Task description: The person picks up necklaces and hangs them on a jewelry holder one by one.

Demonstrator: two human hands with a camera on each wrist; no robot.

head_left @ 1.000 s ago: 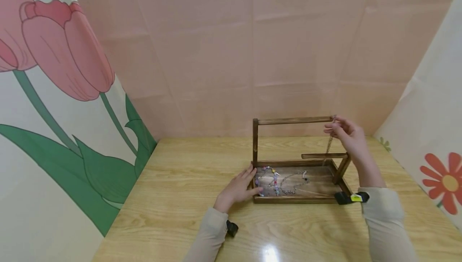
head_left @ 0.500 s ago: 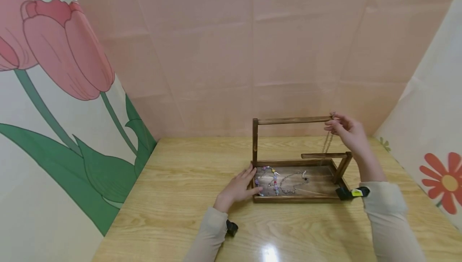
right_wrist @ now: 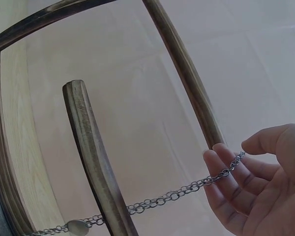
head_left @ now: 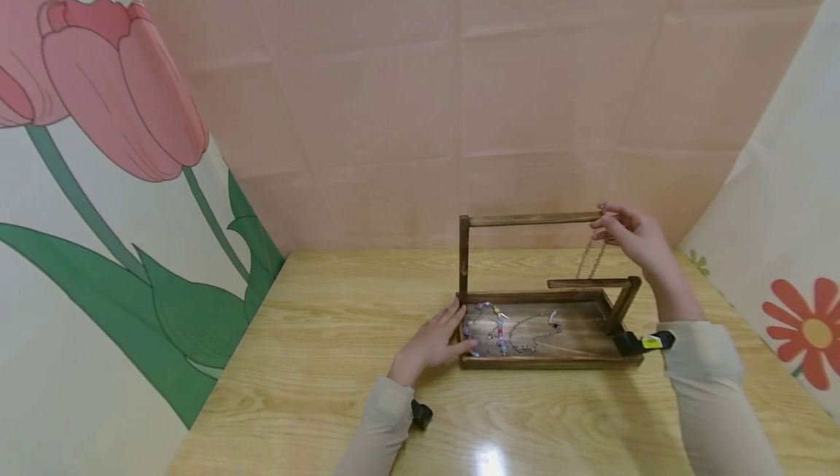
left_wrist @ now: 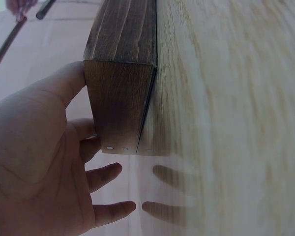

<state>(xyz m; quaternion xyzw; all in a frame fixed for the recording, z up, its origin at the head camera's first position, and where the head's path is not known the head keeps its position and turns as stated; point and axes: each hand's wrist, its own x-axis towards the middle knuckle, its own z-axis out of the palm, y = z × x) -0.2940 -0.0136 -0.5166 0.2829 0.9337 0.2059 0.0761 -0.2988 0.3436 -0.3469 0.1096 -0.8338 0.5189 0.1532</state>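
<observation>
A brown wooden jewelry stand (head_left: 551,363) has a shallow tray base, an upper bar on a left post and a lower bar on a right post. At the upper bar's free end, my right hand (head_left: 633,239) pinches a silver chain necklace (right_wrist: 174,195). The necklace hangs in two strands behind the lower bar, with a flat oval pendant (right_wrist: 78,227) on it. My left hand (head_left: 429,341) grips the tray's left end, its thumb over the rim and its fingers along the outer side. In the left wrist view, the last two fingers extend past the corner.
A colorful beaded necklace (head_left: 502,334) and a thin chain with a dark bead (head_left: 523,348) lie in the tray. The stand sits on a wood-grain table (head_left: 328,345), close to a pink cloth backdrop (head_left: 394,111).
My right hand has shifted slightly up and left at the upper bar's end. The necklace strands have swung left and spread apart. My left hand has stayed in place.
</observation>
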